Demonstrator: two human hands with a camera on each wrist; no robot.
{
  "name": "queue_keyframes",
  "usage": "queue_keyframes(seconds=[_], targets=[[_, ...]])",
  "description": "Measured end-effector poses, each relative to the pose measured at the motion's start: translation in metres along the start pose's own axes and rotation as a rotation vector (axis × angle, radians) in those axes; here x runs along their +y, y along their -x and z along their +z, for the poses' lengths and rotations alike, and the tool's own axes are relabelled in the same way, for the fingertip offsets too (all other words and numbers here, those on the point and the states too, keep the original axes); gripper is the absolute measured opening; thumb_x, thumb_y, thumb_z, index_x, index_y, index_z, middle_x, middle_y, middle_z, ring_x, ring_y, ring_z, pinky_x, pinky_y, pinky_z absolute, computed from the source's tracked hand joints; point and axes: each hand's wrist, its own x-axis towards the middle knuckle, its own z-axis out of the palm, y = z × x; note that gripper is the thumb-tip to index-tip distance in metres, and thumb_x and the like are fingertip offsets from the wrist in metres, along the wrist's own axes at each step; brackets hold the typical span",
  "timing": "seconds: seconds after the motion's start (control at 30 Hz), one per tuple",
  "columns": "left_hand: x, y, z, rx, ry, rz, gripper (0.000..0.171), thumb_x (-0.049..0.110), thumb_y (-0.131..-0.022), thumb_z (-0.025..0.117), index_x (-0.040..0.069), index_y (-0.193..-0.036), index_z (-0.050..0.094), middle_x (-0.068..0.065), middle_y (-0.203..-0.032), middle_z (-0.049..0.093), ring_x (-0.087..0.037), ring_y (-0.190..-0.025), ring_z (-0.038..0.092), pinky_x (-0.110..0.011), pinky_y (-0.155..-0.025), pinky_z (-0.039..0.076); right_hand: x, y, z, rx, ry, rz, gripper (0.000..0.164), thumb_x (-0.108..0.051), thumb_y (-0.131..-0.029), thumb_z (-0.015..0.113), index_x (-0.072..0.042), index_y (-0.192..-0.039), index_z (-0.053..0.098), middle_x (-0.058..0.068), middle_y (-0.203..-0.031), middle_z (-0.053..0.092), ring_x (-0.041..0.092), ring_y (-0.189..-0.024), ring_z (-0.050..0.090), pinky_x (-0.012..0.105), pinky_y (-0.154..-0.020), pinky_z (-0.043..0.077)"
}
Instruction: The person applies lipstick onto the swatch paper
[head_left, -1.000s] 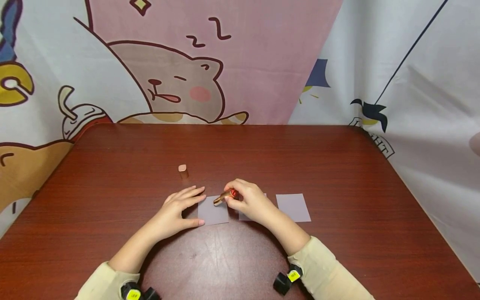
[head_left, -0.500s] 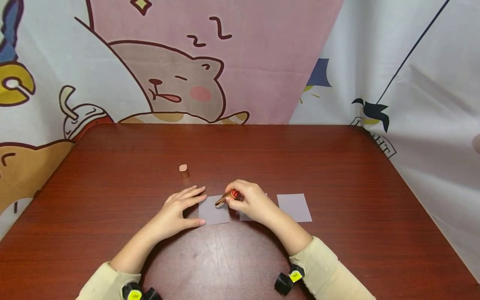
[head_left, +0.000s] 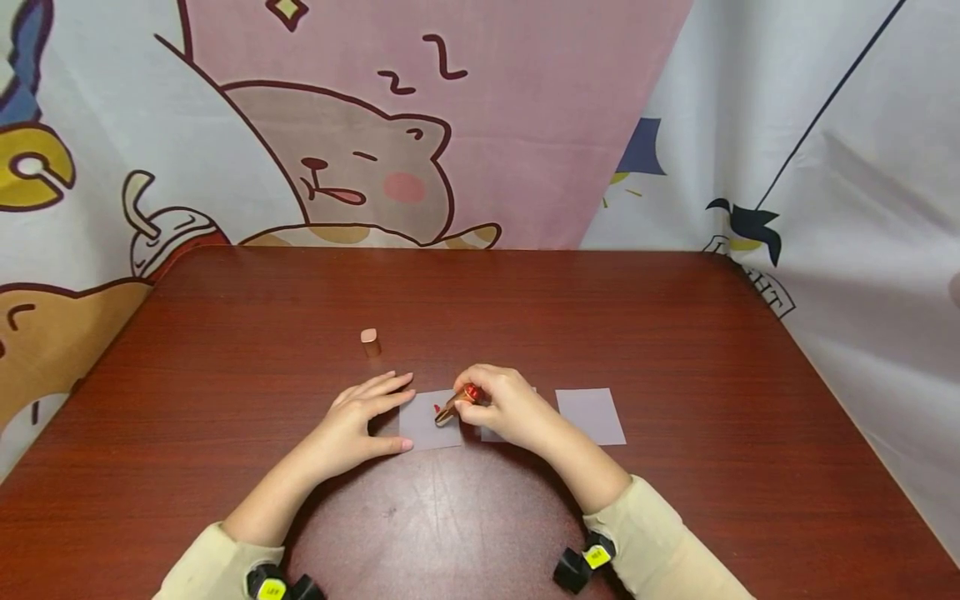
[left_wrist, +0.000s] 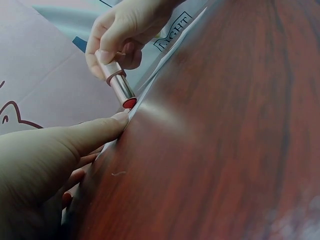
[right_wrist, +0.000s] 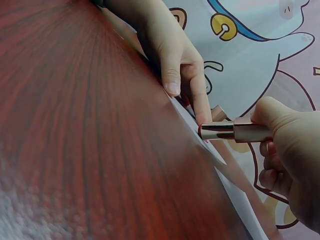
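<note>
Lipstick (head_left: 451,408) points tip-down at the paper (head_left: 422,432) between both hands, pinched by the right hand (head_left: 512,408). The left hand (head_left: 358,422) is spread, holding nothing, its thumb on the paper's edge. Lipstick is probably light and stiff, with a soft, fragile red tip (left_wrist: 130,103); grip the metal case (left_wrist: 121,88) only.

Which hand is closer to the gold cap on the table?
Left. The left hand lies just on the near side of the gold cap, apart from it; the right hand, holding the lipstick, is farther off to the right.
</note>
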Motion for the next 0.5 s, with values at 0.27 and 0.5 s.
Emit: queue_keyframes(seconds=[0.27, 0.5], targets=[[-0.0001, -0.0001, 0.0001, 0.001, -0.002, 0.002, 0.065, 0.034, -0.076, 0.08, 0.005, -0.131, 0.059, -0.007, -0.144, 0.045, -0.029, -0.137, 0.031, -0.058, -0.104, 0.022, -0.0024, 0.0006, -0.0025, -0.031, -0.007, 0.007, 0.012, -0.008, -0.082, 0.068, -0.008, -0.094, 0.066, -0.005, -0.087, 0.063, 0.007, -0.073, 0.055, 0.023, -0.064, 0.048], [0.0, 0.0005, 0.0, 0.005, -0.003, 0.003, 0.065, 0.033, -0.076, 0.081, 0.005, -0.13, 0.059, -0.007, -0.144, 0.046, -0.029, -0.137, 0.032, -0.058, -0.104, 0.022, -0.0008, 0.0017, -0.0023, -0.037, -0.036, 0.021, 0.012, -0.007, -0.082, 0.069, -0.007, -0.094, 0.066, -0.005, -0.086, 0.063, 0.005, -0.069, 0.053, 0.023, -0.061, 0.047]])
